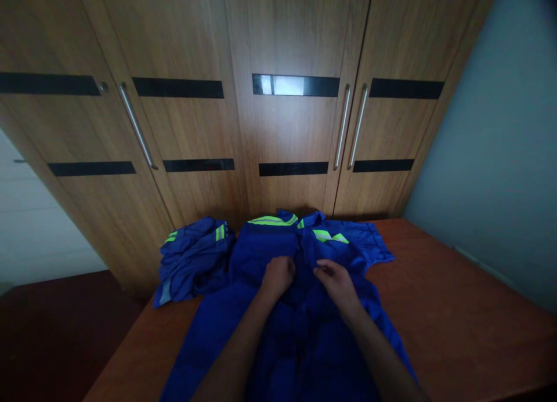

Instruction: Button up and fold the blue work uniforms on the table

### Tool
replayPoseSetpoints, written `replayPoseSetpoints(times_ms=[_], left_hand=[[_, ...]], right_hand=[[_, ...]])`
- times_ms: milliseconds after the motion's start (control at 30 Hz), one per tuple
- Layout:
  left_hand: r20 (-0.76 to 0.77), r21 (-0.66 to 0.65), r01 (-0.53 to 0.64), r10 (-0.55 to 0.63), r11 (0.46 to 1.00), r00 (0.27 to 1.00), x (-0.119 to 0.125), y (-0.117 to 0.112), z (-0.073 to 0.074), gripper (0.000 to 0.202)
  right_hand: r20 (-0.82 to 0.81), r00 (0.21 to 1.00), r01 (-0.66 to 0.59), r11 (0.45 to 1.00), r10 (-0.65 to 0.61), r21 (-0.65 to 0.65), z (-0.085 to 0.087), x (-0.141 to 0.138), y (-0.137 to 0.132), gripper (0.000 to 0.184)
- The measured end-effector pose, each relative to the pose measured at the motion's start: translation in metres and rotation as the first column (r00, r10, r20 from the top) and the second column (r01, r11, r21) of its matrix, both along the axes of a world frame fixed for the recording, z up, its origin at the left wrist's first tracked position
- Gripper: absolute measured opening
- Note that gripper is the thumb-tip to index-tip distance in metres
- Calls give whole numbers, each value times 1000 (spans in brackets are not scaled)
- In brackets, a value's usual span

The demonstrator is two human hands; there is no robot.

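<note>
A blue work coverall (261, 248) with yellow-green and silver reflective bands is spread front up on the reddish-brown table, its collar at the far end. Over its chest, my left hand (279, 274) is closed in a fist beside the front opening. My right hand (334, 279) sits across the opening with its fingers curled together at the other front edge. Both hands appear to pinch the cloth, though the fingertips are partly hidden and dim. One short sleeve (372, 242) stretches out to the right.
A second, crumpled blue garment (194, 260) with reflective bands lies at the table's left edge. Behind the table (456, 309) stands a wooden wardrobe (287, 129) with metal handles and dark strips. A pale wall (491, 158) rises on the right.
</note>
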State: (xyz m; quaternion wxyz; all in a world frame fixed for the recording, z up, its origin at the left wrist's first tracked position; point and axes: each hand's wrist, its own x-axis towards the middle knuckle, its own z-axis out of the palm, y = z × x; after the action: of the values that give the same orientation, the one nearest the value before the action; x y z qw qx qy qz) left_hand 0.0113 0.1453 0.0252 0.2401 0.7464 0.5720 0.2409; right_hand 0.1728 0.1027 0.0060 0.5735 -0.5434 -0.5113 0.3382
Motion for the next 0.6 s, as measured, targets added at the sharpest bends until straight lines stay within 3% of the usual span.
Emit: replayPoseSetpoints(times_ms=[167, 200, 267, 333, 367, 600], left_hand=[[356, -28, -8, 18, 1000, 934, -4, -2, 1, 18], [471, -39, -1, 19, 999, 882, -4, -4, 0, 18], [703, -80, 24, 39, 997, 710, -3, -8, -2, 19], [832, -128, 43, 84, 991, 548, -3, -11, -5, 22], [848, -142, 39, 102, 989, 520, -3, -12, -6, 22], [809, -97, -22, 92, 995, 580, 1, -15, -7, 16]], right_hand=[[-90, 996, 28, 1000, -28, 1, 4, -19, 10, 28], [-99, 995, 19, 1000, -18, 11, 4, -23, 12, 28], [-108, 994, 0, 999, 3, 32, 2, -28, 17, 28], [-101, 995, -20, 999, 24, 41, -2, -30, 19, 29], [-92, 995, -29, 999, 32, 37, -4, -30, 19, 30], [78, 996, -34, 999, 31, 37, -10, -24, 11, 32]])
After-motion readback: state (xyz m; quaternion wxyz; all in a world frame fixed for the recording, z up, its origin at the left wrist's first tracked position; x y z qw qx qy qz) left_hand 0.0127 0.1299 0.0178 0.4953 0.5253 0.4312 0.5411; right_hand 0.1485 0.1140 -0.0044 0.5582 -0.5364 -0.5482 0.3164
